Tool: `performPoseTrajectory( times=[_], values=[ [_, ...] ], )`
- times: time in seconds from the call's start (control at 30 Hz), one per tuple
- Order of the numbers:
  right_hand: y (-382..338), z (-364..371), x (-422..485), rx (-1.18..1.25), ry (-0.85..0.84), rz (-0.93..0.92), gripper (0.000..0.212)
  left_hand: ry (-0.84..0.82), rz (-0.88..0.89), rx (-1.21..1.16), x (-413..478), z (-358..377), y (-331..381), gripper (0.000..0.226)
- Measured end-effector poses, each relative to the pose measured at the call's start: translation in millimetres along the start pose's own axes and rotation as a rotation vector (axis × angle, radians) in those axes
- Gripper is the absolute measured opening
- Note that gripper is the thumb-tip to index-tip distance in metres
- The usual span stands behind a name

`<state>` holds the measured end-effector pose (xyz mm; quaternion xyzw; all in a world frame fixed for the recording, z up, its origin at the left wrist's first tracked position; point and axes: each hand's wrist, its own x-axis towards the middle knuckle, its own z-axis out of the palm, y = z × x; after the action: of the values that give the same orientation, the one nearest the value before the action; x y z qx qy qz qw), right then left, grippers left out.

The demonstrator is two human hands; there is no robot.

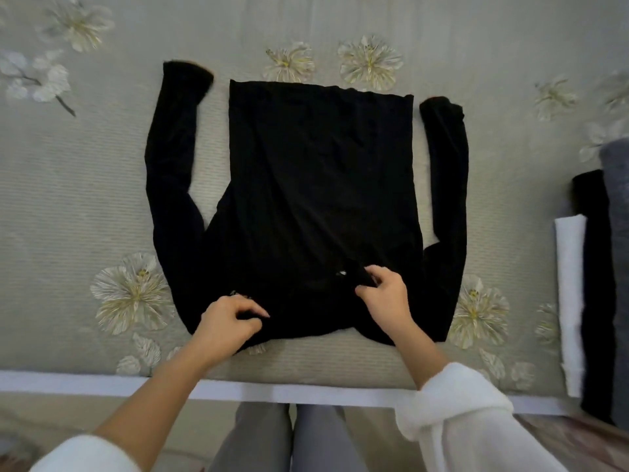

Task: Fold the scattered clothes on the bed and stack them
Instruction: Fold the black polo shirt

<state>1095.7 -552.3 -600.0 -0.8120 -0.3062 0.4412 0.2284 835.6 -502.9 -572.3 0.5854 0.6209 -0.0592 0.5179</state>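
Black top lies flat and unfolded by the bed's near edge, left hand and right hand each pinching its neckline, folded stack at right edge.

Black long-sleeved fabric top flat at centre of pale floral quilted bedspread, neck end nearest the person, one sleeve either side. Left hand and right hand on neck end. Well right, side by side: white folded cloth, black folded garment, grey folded garment.
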Motion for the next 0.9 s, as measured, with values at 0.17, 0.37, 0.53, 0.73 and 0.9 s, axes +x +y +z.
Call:
performPoseTrajectory(
  times=[0.17,0.37,0.53,0.73,0.9],
  values=[
    [13.6,-30.8,-39.8,-0.397,-0.743,-0.094,0.040,-0.647,0.060,0.221,-23.6,-5.4,-10.9,0.027],
    [-0.1,-44.2,-8.1,-0.106,-0.518,0.119,0.036,-0.287,0.054,0.112,24.1,-4.0,1.7,0.024],
    [-41.3,-45.9,78.3,-0.061,-0.191,0.101,0.020,0.104,0.050,-0.197,104.1,-34.0,52.7,0.024],
    [-87.7,-50.5,180.0,-0.091,0.127,-0.093,0.011,0.499,0.199,-0.041,210.2,-80.8,99.5,0.019],
    [-125.7,-55.8,255.0,-0.192,0.355,-0.280,0.028,0.781,0.282,0.118,286.4,-120.6,120.4,0.034]
  ],
)
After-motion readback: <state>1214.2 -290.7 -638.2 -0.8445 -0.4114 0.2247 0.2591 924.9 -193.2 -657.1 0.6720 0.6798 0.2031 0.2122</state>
